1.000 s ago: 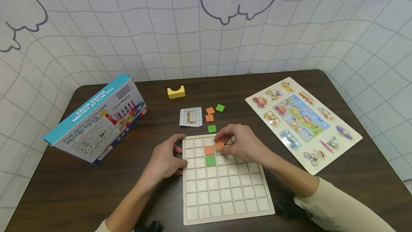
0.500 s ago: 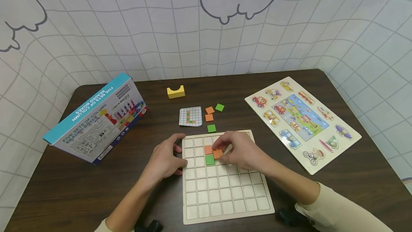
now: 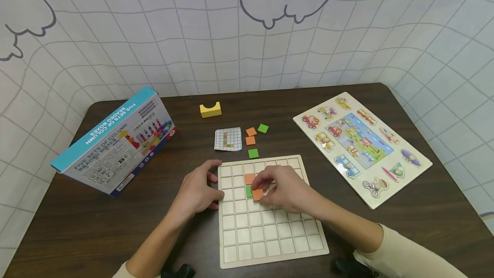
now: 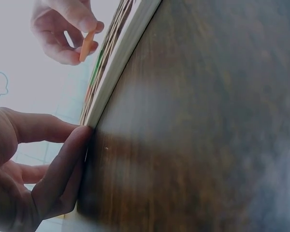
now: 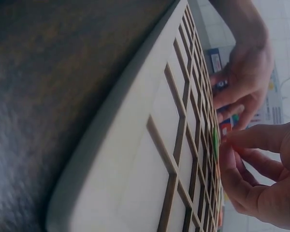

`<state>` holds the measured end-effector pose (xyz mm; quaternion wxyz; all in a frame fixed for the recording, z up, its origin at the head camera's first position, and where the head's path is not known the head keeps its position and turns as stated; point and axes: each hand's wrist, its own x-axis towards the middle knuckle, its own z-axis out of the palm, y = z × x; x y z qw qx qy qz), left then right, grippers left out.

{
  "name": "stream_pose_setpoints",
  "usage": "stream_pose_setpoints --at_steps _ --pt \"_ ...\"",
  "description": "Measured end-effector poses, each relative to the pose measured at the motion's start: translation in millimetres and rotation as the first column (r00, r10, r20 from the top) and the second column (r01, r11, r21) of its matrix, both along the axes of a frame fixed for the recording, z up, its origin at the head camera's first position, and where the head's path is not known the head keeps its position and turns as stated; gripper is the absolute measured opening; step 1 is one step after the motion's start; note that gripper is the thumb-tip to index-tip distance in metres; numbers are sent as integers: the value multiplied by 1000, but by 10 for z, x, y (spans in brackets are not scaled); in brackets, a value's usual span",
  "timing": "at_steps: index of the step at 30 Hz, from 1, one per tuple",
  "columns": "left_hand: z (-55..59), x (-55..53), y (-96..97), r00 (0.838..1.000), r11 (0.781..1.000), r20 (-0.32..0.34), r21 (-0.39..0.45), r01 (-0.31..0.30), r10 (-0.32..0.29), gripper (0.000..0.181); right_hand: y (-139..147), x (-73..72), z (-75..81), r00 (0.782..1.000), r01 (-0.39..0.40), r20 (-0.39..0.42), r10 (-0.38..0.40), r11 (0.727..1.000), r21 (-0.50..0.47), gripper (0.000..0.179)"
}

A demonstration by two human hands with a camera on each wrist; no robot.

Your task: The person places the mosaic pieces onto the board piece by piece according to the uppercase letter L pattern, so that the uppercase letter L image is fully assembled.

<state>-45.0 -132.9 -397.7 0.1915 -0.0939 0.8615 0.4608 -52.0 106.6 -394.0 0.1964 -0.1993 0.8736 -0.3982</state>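
Head: your right hand pinches an orange tile above the grid board; your left hand, fingers spread, braces its edge.
Left wrist: the tile hangs clear; square it to a cell, then lower it flat. Right wrist: tile hard to make out; aim from above.

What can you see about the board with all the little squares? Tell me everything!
The board is pale and wooden-looking, with rounded corners and thin ridges making square cells, seven along the nearest row. It lies flat on the dark table. An orange tile and, right next to it, a green tile sit in two cells. The left hand touches the board's left edge; the right hand holds another orange tile above it.
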Motion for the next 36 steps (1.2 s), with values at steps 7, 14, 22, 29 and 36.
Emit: stream_pose_setpoints --at_steps 7,14,22,29,36 --pt "0 1 13 1000 1000 -1 -16 -1 1 83 -29 54 -3 1000 -15 14 16 1000 -27 25" --pt "-15 -11 28 1000 999 -4 -41 -12 11 85 -48 99 -22 999 -34 -2 34 999 -36 25" --pt "-3 -3 36 1000 998 -6 -67 -14 13 85 -65 107 -27 998 -59 -38 58 998 -7 24" --pt "12 12 46 1000 997 -21 -81 -16 14 86 -79 112 -31 996 -64 -56 64 998 13 25" --pt "17 21 56 999 995 -48 -97 -22 17 86 -83 124 -35 996 -63 -57 64 998 17 25"
